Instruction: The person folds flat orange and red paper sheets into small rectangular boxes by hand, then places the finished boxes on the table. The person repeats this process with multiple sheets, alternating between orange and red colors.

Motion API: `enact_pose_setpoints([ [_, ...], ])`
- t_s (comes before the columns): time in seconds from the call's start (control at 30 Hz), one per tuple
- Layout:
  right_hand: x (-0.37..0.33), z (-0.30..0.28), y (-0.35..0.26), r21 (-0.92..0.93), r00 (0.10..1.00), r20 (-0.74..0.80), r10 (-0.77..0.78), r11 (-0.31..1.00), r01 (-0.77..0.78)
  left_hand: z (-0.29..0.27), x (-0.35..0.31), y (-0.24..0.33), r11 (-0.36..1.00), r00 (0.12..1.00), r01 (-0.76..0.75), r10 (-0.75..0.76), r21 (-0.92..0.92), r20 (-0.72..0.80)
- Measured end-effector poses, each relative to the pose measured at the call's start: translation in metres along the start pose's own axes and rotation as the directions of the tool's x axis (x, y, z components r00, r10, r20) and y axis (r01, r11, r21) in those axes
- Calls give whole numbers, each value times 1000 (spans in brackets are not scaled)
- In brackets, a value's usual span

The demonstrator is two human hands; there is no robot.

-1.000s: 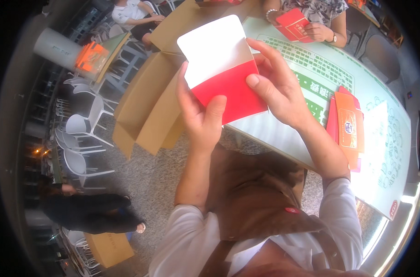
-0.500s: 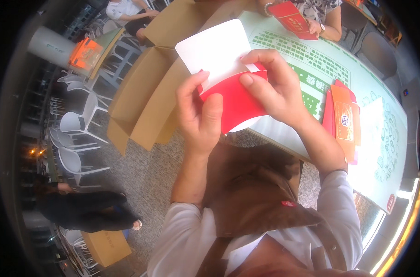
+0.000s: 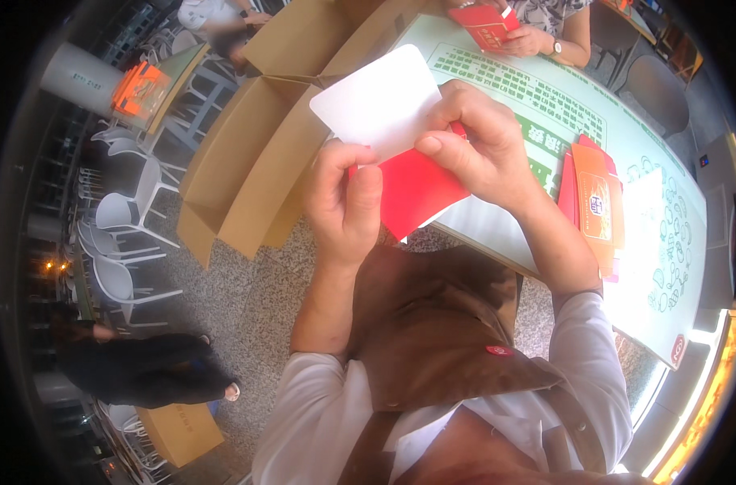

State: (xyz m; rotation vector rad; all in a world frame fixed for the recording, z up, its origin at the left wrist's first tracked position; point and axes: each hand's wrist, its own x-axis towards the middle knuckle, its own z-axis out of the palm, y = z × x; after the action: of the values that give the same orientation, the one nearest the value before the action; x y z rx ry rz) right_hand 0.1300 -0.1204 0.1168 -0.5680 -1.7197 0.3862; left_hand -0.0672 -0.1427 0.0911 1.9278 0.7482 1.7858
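Note:
Between my two hands is a red paper carton [image 3: 420, 192], its white inner flap [image 3: 380, 101] standing up above the red front. My left hand [image 3: 344, 202] pinches its left edge between thumb and bent fingers. At the right edge, my right hand [image 3: 485, 149] grips it, thumb across the front and fingers behind. The carton is held in the air at the near edge of the table [image 3: 497, 230]. On the table beside my right forearm lies a stack of red and orange flat cartons [image 3: 598, 202].
A long open cardboard box [image 3: 243, 162] stands left of the table. Across the table a person's hands [image 3: 530, 40] hold another red carton [image 3: 483, 26]. White chairs [image 3: 129, 194] line the left side, where a person in dark clothing [image 3: 145, 368] is near a closed cardboard box [image 3: 180, 432].
My hands keep hold of the carton, and my right fingers have shifted slightly along its upper edge. The person across the table has tilted their red carton and brought both hands onto it.

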Motion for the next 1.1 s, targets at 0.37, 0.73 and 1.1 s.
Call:
enact_pose_setpoints([
  [0.37,-6,2,2,-70,997,63,50,997,-45,-9,5,-6,995,998,-39,34,88,58],
  [0.73,-1,-5,-12,353,854,97,512,784,-510,-18,-2,-2,985,972,67,-101,162,213],
  [1.1,-5,-5,-18,109,814,188,550,812,-573,-17,10,11,754,850,520,-503,-401,155],
])
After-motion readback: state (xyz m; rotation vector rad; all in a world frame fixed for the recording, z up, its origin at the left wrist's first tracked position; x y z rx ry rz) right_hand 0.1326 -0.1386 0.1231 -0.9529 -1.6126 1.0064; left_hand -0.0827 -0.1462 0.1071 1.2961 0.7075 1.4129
